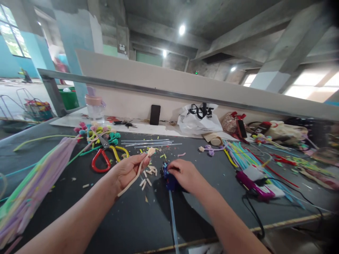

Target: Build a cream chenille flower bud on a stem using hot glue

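The cream stem (132, 182) looked fuzzy and matt, the dark-blue tool (171, 184) plastic, the clear stick (173, 218) smooth and glossy, the white bag (197, 122) crinkled plastic

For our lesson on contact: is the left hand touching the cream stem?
Touching. The head view shows the left hand pinching the cream stem below its tuft.

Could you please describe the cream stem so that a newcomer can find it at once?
On the dark table, find the scissors with one red and one yellow handle. To their right in the picture, the left hand holds the cream stem. Unlike the short cream pieces on the table nearby, it is long and ends in a flower-like tip.
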`<state>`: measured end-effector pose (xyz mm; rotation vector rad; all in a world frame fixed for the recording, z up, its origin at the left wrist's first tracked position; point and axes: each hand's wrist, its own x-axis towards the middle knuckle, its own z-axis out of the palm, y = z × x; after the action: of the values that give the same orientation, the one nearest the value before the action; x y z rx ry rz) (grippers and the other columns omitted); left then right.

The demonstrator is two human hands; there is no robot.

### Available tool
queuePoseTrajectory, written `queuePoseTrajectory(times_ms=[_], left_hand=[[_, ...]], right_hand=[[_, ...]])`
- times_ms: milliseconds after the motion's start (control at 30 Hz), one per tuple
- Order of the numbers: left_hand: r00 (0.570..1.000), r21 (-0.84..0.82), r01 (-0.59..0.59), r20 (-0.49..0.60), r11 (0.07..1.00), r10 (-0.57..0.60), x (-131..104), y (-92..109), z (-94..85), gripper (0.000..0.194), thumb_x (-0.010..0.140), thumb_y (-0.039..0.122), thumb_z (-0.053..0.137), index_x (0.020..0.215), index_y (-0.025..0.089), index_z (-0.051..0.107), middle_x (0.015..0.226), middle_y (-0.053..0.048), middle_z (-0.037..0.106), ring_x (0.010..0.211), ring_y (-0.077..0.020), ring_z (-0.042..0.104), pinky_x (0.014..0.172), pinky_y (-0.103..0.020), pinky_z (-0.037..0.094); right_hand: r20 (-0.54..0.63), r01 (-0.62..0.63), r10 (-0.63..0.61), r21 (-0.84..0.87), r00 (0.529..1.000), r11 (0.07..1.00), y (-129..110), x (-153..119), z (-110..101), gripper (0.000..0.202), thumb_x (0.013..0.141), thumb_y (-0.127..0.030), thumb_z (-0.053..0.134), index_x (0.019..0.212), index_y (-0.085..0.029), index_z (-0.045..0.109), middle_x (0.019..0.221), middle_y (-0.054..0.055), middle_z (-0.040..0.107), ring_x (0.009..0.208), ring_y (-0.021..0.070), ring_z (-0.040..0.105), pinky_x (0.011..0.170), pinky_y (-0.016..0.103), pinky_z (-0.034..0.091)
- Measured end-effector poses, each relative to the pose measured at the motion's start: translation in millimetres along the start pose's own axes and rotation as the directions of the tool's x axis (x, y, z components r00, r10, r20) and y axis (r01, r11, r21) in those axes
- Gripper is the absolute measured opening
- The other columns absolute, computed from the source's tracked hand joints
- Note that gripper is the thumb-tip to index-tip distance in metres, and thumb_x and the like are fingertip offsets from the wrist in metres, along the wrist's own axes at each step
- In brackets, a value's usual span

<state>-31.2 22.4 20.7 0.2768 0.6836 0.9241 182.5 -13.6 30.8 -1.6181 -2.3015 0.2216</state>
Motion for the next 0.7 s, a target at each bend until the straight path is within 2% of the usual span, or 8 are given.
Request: queuePoseTrajectory(times_ms=[67, 133, 233, 333, 500, 700], left_hand=[[1.000, 0.003, -0.010, -0.006, 1.000, 0.010, 0, 0, 0.4, 0.013, 0.086, 0.008, 0.048, 0.084, 0.002, 0.059, 0.071, -0.011, 0.066, 0.050, -0.0085, 0.063, 0.050, -0.013, 0.055], [1.000, 0.011, -0.015, -0.010, 1.000, 0.015, -1, 1, 1.7, 0.014, 0.086, 0.008, 0.048, 0.082, 0.003, 0.060, 0.068, -0.010, 0.066, 0.048, -0.0080, 0.063, 0.049, -0.013, 0.055], [1.000, 0.017, -0.024, -0.006, 1.000, 0.024, -3, 1, 3.6, 0.014, 0.086, 0.007, 0.047, 0.080, 0.004, 0.060, 0.065, -0.009, 0.065, 0.047, -0.0079, 0.062, 0.049, -0.012, 0.055], [1.000, 0.019, -0.028, 0.003, 0.999, 0.028, -1, -1, 3.4, 0.014, 0.086, 0.006, 0.048, 0.080, 0.004, 0.060, 0.065, -0.009, 0.065, 0.050, -0.0089, 0.063, 0.049, -0.013, 0.055], [0.999, 0.035, -0.041, 0.034, 0.999, 0.040, 3, -5, 0.2, 0.011, 0.083, 0.004, 0.051, 0.080, 0.003, 0.062, 0.064, -0.009, 0.065, 0.052, -0.0097, 0.064, 0.052, -0.014, 0.056], [0.999, 0.049, -0.031, 0.046, 0.998, 0.029, 1, -5, -0.5, 0.013, 0.084, 0.005, 0.050, 0.080, 0.002, 0.062, 0.065, -0.009, 0.066, 0.051, -0.0087, 0.064, 0.053, -0.013, 0.056]], right_hand=[[0.064, 0.128, -0.126, -0.039, 0.990, 0.991, -21, 3, 7, 0.019, 0.083, -0.014, 0.050, 0.084, -0.022, 0.067, 0.085, 0.001, 0.068, 0.084, 0.0144, 0.060, 0.078, 0.029, 0.032], [0.109, 0.204, -0.192, -0.112, 0.975, 0.973, -37, 5, 15, 0.019, 0.083, -0.013, 0.049, 0.082, -0.021, 0.066, 0.086, 0.002, 0.068, 0.085, 0.0154, 0.060, 0.081, 0.033, 0.028], [0.143, 0.193, -0.160, -0.254, 0.977, 0.948, -50, 7, 26, 0.011, 0.082, -0.019, 0.051, 0.082, -0.017, 0.062, 0.086, 0.007, 0.068, 0.083, 0.0195, 0.061, 0.077, 0.035, 0.027], [0.173, 0.167, -0.119, -0.297, 0.978, 0.940, -52, 10, 35, 0.010, 0.081, -0.022, 0.053, 0.085, -0.016, 0.059, 0.088, 0.009, 0.068, 0.080, 0.0213, 0.062, 0.074, 0.035, 0.027], [0.207, 0.215, -0.159, -0.287, 0.965, 0.934, -54, 12, 44, 0.009, 0.077, -0.014, 0.052, 0.082, -0.015, 0.059, 0.086, 0.009, 0.069, 0.079, 0.0216, 0.062, 0.073, 0.035, 0.027], [0.188, 0.192, -0.146, -0.254, 0.971, 0.948, -53, 7, 37, 0.013, 0.076, -0.009, 0.049, 0.083, -0.015, 0.059, 0.085, 0.008, 0.069, 0.078, 0.0198, 0.061, 0.074, 0.034, 0.027]])
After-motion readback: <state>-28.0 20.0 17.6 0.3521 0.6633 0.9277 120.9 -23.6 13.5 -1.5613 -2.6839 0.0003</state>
